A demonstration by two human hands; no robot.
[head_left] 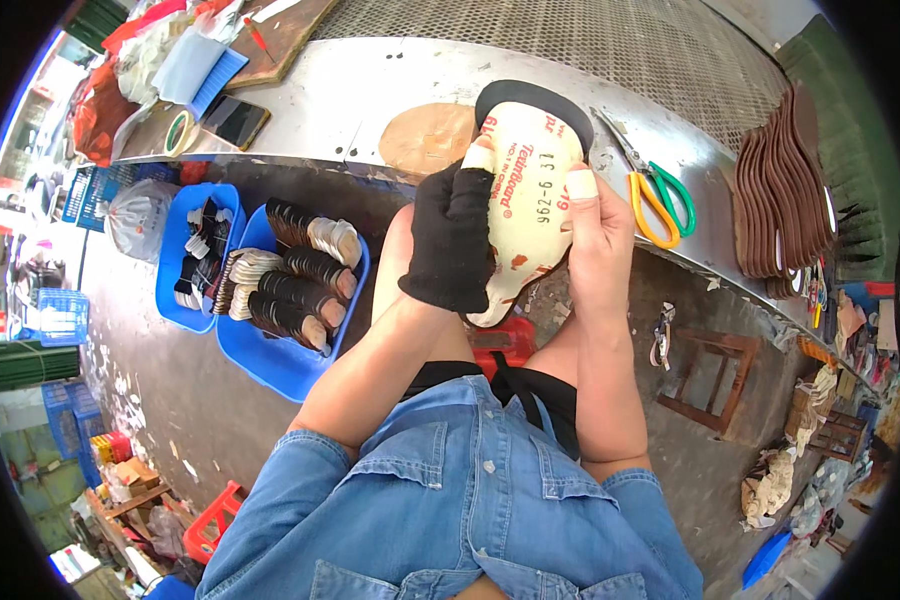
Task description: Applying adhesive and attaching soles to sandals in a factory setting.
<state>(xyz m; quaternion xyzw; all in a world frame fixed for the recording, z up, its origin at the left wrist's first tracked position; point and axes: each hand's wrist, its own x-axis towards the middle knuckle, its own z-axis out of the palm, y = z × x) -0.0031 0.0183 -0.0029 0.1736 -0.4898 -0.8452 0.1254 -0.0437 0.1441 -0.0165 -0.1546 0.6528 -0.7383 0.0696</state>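
Observation:
Between my two hands, above my lap at the bench edge, is a cream insole board [520, 170] with red and black print and a dark rim around its far end. My left hand [450, 240], in a black fingerless glove, grips its left side with the thumb lying on the board. My right hand [602, 235], white tape around its thumb, pinches the right edge. The fingers underneath are hidden. Just right of the board, scissors [655, 195] with one yellow and one green handle lie on the metal bench. A tan round patch [425, 138] shows to its left.
Brown soles [785, 190] stand stacked at the bench's right end. A phone [236, 121] and a tape roll [180, 132] lie at its left. Below, two blue baskets [260, 360] hold dark and pale shoe parts. A wooden frame [710, 378] lies on the floor to the right.

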